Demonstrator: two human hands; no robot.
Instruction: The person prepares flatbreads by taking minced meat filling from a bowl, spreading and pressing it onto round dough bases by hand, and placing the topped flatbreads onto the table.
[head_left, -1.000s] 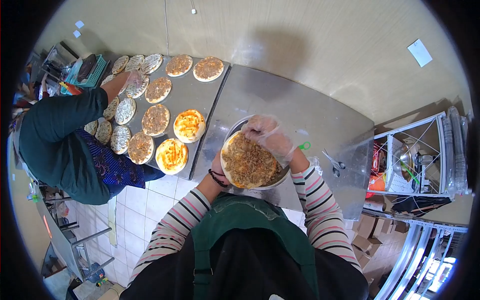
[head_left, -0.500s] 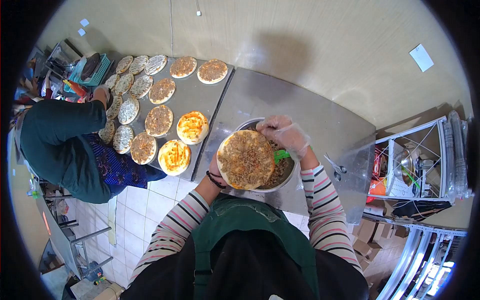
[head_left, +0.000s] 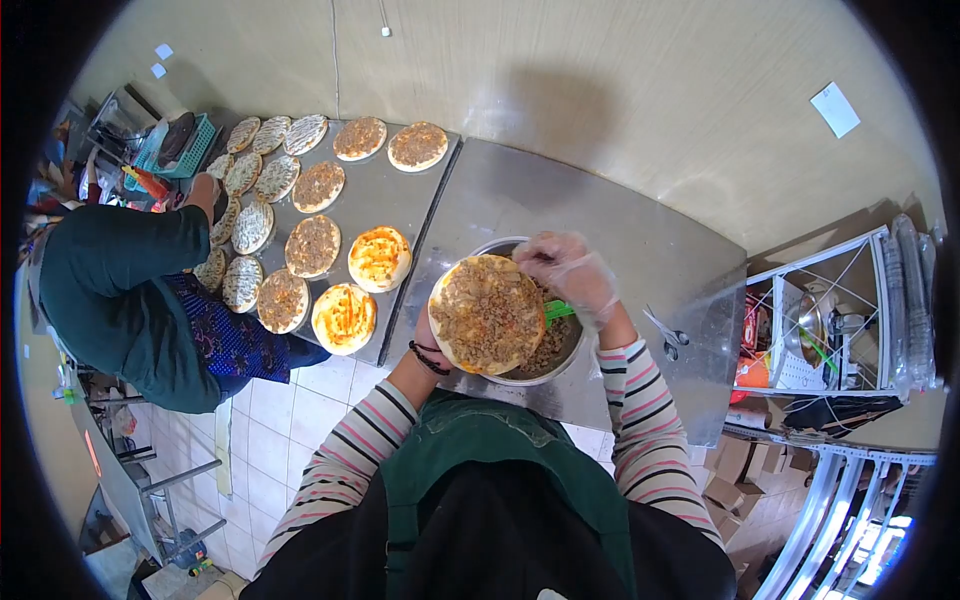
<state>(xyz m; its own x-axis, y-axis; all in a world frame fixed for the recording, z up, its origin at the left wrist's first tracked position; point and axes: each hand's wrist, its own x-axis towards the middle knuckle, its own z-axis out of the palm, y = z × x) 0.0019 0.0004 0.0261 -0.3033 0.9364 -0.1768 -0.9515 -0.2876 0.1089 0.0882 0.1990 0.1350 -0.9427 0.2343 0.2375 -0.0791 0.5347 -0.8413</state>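
Note:
A round flatbread [head_left: 487, 315] covered with crumbly brown topping rests on my left hand [head_left: 430, 340], which is mostly hidden beneath its left edge. Under the bread's right side stands a metal bowl [head_left: 574, 352] of the same brown crumbs. A green utensil [head_left: 558, 311] lies across the bowl, next to the bread's right edge. My right hand [head_left: 572, 270], in a clear plastic glove, is above the bowl's upper right rim, near the bread's top edge. Its fingers are bent together, and whether anything is in them is hidden.
Several topped flatbreads [head_left: 312, 245] lie in rows on the left metal table. Two have orange sauce [head_left: 380, 259]. A co-worker [head_left: 130, 290] leans over that table's left side. Scissors [head_left: 667, 330] lie right of the bowl. A white rack [head_left: 820, 315] stands farther right.
Since the first frame, my right hand has moved up off the topping, and the bread has shifted slightly left, exposing the bowl and green utensil. The co-worker's hand has drawn back from the breads.

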